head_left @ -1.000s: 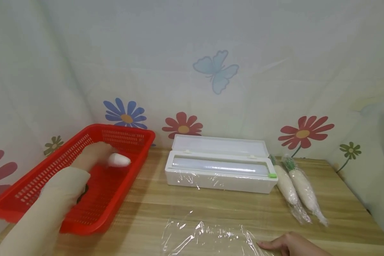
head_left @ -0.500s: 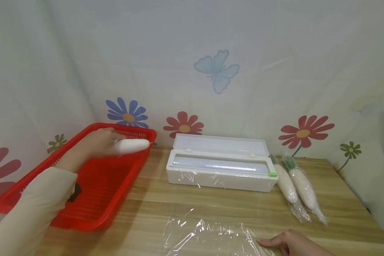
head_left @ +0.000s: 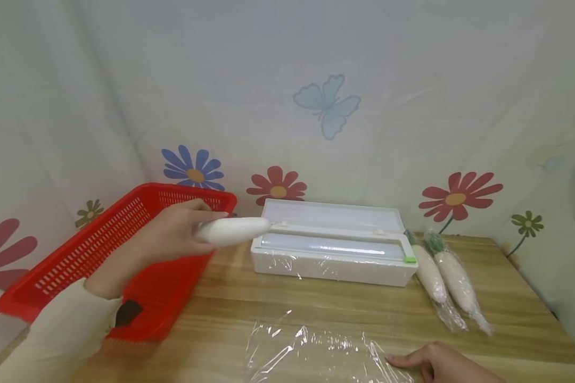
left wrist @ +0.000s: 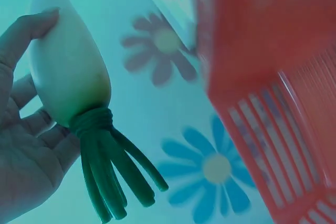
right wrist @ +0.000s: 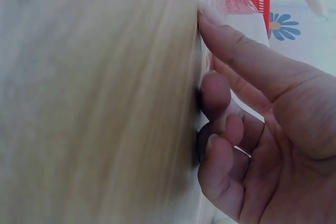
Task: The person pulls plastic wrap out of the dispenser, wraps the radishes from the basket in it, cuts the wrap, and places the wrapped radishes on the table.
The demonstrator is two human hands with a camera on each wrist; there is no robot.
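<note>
My left hand [head_left: 177, 229] holds a white radish [head_left: 235, 231] around its body, tip pointing right, above the right rim of the red basket [head_left: 191, 298]. Thick green stalks [left wrist: 118, 166] fan out from its top in the left wrist view. Low on the right, my right hand [head_left: 443, 364] is at the corner of a sheet of plastic wrap [head_left: 306, 351], thumb and index finger pinching its edge against the table. Its other fingers [right wrist: 218, 166] are curled beside the tabletop. The sheet runs back to a white wrap dispenser [head_left: 335, 271].
The dispenser's lid [head_left: 330, 213] stands raised behind the roll [head_left: 330, 247], and a green slider [head_left: 409, 260] sits at its right end. Two wrapped radishes [head_left: 457, 282] lie to its right. A flower-printed curtain [head_left: 388, 133] hangs behind the wooden table [head_left: 230, 298].
My left hand has lifted the radish out of the red basket and carried it right, toward the dispenser. The right hand has stayed at the wrap's corner.
</note>
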